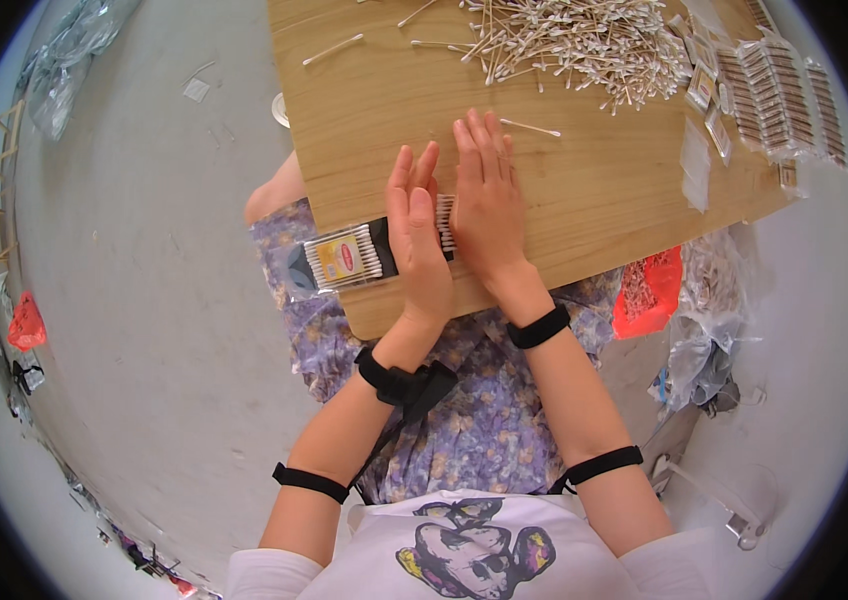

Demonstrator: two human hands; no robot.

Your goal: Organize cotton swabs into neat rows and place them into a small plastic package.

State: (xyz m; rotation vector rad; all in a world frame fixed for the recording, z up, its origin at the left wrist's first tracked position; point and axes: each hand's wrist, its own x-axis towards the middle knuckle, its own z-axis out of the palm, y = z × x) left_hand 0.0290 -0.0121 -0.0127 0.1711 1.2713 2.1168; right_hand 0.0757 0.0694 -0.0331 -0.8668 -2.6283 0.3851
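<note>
Near the front edge of the table, my left hand (418,235) stands on its side with fingers stretched out, palm turned toward the right. Close beside it, my right hand (489,205) is tilted with its back up and its fingers straight. A row of cotton swabs (445,222) shows in the narrow gap between the hands, touching or very near both; its rest is hidden. Left of my left hand lies a clear packet of cotton swabs (344,257) with a yellow label. A black strip (382,240) shows between that packet and the left hand.
A large heap of loose cotton swabs (584,45) covers the far part of the wooden table (604,200). Single swabs (334,50) lie apart. Filled swab packs (769,95) are stacked at the far right, by clear empty sleeves (695,165). Red and clear bags (647,290) hang beyond the right edge.
</note>
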